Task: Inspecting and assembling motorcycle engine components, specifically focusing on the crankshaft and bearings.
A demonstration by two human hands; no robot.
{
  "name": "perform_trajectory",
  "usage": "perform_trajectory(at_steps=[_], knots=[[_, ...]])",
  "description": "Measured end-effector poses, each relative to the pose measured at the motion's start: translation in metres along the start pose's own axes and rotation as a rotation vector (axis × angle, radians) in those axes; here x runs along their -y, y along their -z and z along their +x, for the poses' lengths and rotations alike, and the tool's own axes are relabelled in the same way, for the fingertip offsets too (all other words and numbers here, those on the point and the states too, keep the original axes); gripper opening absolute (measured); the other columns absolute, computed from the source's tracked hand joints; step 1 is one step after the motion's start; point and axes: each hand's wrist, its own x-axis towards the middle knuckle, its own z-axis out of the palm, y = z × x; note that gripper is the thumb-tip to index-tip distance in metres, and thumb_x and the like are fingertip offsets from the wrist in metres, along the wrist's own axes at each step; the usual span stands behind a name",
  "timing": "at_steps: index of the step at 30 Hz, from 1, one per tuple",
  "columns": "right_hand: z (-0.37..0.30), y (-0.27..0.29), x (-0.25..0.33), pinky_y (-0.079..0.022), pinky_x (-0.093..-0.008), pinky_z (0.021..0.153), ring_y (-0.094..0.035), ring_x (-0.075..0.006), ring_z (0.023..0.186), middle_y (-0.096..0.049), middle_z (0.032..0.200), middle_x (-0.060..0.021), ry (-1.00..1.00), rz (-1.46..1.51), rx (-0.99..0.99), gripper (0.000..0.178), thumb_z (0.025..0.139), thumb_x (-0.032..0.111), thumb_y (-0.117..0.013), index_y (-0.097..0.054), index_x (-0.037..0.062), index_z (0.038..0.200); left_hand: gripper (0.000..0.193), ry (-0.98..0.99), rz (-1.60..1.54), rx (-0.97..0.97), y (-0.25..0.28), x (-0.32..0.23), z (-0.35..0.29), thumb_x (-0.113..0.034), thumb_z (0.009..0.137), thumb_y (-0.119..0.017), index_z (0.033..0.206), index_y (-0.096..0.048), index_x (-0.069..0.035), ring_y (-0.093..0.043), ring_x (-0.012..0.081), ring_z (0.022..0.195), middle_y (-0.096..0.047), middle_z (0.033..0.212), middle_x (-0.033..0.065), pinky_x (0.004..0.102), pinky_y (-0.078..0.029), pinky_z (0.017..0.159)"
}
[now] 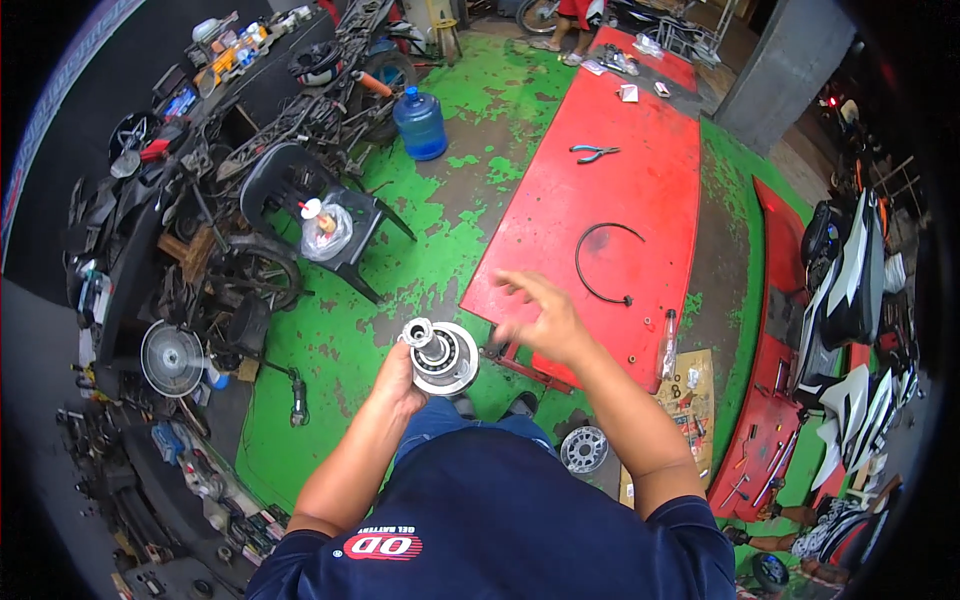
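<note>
I had my left hand (400, 375) wrapped around the lower rim of a round metal clutch-like assembly (440, 357), holding it up in front of my chest with its stepped centre hub pointing up and a little away from me, so its axis ran roughly toward the camera rather than along the floor. My right hand (540, 322) was just to the right of the part, apart from it, fingers spread loosely and blurred, gripping nothing that I could see. So the part lay straight to the left of my free hand, near it, with its open face turned upward between the two hands; the left hand carried all of it. Beyond my hands a long red ramp (600, 200) lay on the green painted floor (350, 330), with a curved black cable (600, 262) and a pair of pliers (594, 152) on it. A blue water jug (420, 124) stood farther off, and a smaller round metal disc (584, 449) lay on the floor by my right knee.
</note>
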Motion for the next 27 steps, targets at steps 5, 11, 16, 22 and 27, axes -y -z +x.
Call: perform_trajectory(at_steps=[5,11,16,22,27], knots=[[0.039,-0.025,0.065,-0.053,-0.0404,0.095,-0.066,-0.0257,0.113,-0.069,0.116,-0.0135,0.111,-0.156,0.165,0.050,0.087,0.022,-0.081,-0.062,0.0062,0.131,0.035,0.055,0.094,0.134,-0.024,-0.011,0.038,-0.028,0.104,-0.051,0.129,-0.061,-0.006,-0.072,0.0281,0.110,-0.068,0.127,0.0171,0.0468,-0.064,0.091],[0.093,-0.005,0.077,-0.056,-0.0373,0.079,-0.068,-0.0154,0.089,-0.070,0.105,-0.0063,0.125,0.414,-0.415,0.032,0.096,0.005,-0.071,-0.058,0.0036,0.125,0.035,0.207,0.145,0.160,0.014,-0.056,0.108,-0.033,0.105,-0.054,0.121,-0.064,-0.004,-0.075,0.0257,0.101,-0.074,0.112,0.0145,0.0451,-0.065,0.089],[0.117,-0.032,-0.119,-0.055,-0.0531,0.088,-0.068,-0.0483,0.105,-0.071,0.108,-0.0286,-0.733,-0.436,-0.409,0.045,0.097,0.030,-0.069,-0.051,-0.0006,0.124,0.034,0.305,0.222,0.170,0.043,-0.133,0.143,-0.036,0.106,-0.056,0.115,-0.067,-0.005,-0.076,0.0249,0.095,-0.076,0.105,0.0121,0.0444,-0.065,0.084],[0.094,-0.109,-0.271,-0.053,-0.0560,0.094,-0.069,-0.0480,0.104,-0.070,0.105,-0.0343,-1.220,-0.507,-0.614,0.051,0.096,0.033,-0.070,-0.053,-0.0014,0.130,0.036,0.328,0.421,0.185,0.069,-0.223,0.184,-0.036,0.107,-0.056,0.117,-0.066,-0.004,-0.075,0.0249,0.096,-0.075,0.109,0.0140,0.0432,-0.064,0.087],[0.158,-0.131,-0.203,-0.051,-0.0498,0.101,-0.064,-0.0435,0.119,-0.068,0.120,-0.0295,-0.719,-0.550,-0.865,0.063,0.096,0.039,-0.072,-0.053,-0.0017,0.140,0.036,0.394,0.420,0.234,0.067,-0.256,0.218,-0.034,0.107,-0.054,0.118,-0.065,-0.002,-0.075,0.0247,0.098,-0.075,0.111,0.0149,0.0422,-0.064,0.087]])
